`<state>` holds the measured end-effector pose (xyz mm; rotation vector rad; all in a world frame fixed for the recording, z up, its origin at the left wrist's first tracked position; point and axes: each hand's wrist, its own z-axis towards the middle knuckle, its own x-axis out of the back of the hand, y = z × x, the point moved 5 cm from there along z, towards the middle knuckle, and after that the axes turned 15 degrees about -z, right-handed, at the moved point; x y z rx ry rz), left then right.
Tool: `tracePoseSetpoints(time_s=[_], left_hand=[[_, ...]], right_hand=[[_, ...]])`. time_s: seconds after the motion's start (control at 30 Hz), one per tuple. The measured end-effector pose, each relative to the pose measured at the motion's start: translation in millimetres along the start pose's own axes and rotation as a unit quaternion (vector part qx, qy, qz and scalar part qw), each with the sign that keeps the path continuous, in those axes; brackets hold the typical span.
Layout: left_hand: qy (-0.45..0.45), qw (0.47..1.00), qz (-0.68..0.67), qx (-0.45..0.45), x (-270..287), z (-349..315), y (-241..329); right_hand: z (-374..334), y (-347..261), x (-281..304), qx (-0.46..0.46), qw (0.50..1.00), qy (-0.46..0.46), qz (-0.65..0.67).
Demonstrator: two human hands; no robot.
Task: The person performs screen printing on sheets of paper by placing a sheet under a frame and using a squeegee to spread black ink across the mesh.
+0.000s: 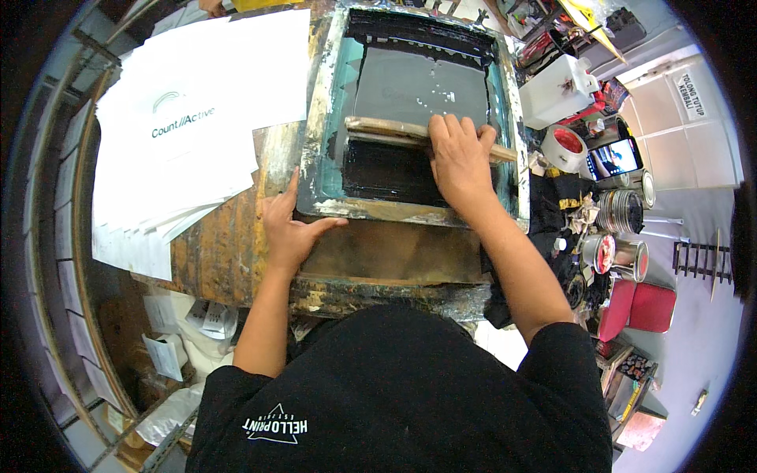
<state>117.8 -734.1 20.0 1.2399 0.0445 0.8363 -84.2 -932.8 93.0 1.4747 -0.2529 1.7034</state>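
A screen printing frame (317, 150) with paint-stained wooden sides lies on the worktable. Dark ink covers much of its mesh (422, 87). My right hand (461, 162) is closed over the wooden handle of a squeegee (386, 126), which lies crosswise over the mesh. Black ink (390, 169) lies thick on the near side of the squeegee. At the frame's near left corner is my left hand (290, 225), fingers stretched out and thumb spread along the near edge. It holds nothing. The squeegee's blade edge is mostly hidden beneath its handle.
Spread stacks of printed white paper (189, 165) cover the table's left side. Along the right stand a white jerrycan (556, 91), a tape roll (564, 148), a lit phone (613, 160) and several tins (631, 258). A red chair (650, 307) stands at the lower right.
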Motion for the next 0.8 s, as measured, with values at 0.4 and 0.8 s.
tracePoseSetpoints(time_s=[0.4,0.8], left_hand=[[0.11,0.959,-0.259,-0.021,9,37,55],[-0.111,0.944,0.296,-0.099,-133,270,-92]], right_hand=[[-29,14,121,-0.029,0.992,0.117,0.032],[79,73,195,-0.082,0.973,0.192,0.101]])
